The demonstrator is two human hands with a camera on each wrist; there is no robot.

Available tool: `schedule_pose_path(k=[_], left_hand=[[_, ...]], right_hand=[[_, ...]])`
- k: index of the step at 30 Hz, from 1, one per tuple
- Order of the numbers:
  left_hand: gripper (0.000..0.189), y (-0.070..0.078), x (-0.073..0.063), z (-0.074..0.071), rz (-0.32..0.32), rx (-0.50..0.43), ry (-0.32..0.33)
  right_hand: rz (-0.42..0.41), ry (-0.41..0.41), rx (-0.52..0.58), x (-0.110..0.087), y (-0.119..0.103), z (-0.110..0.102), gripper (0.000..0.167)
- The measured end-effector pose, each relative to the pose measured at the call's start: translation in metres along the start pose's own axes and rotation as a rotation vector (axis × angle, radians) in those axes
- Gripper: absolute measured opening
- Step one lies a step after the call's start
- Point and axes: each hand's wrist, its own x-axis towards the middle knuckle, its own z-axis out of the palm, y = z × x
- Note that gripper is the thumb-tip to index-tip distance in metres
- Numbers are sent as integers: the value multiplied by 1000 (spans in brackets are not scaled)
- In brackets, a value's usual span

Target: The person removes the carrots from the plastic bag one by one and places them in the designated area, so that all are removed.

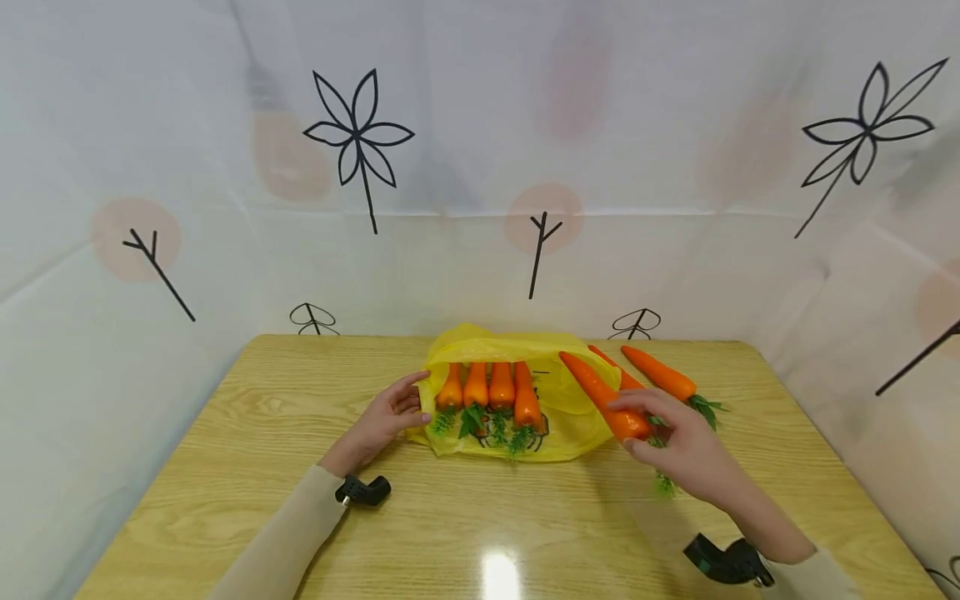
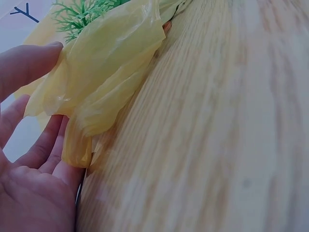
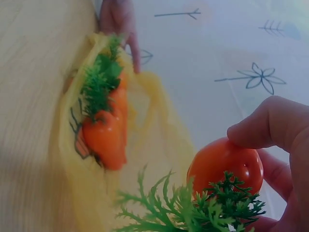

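A yellow plastic bag lies on its side with its mouth facing me. Inside are several orange carrots in a row, their green tops toward the opening. My left hand holds the bag's left rim; in the left wrist view the thumb lies over the yellow film and the fingers are behind it. My right hand grips another carrot by its thick end, at the bag's right rim. This carrot's tip points up and left, and its leafy top hangs below the hand.
Beyond my right hand, two more carrots lie on the wooden table: one carrot farther right, and one carrot partly hidden behind the held one. A white cloth with plant drawings stands behind the table and at its sides.
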Motion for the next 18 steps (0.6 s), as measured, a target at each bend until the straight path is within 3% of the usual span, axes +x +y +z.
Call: schedule_pose_path(k=[12, 18], left_hand=[[72, 0, 0, 1, -12, -4, 0], [72, 1, -1, 1, -1, -17, -5]], right_hand=[[-22, 37, -43, 0, 1, -26, 44], [-26, 87, -68, 1, 14, -40, 41]])
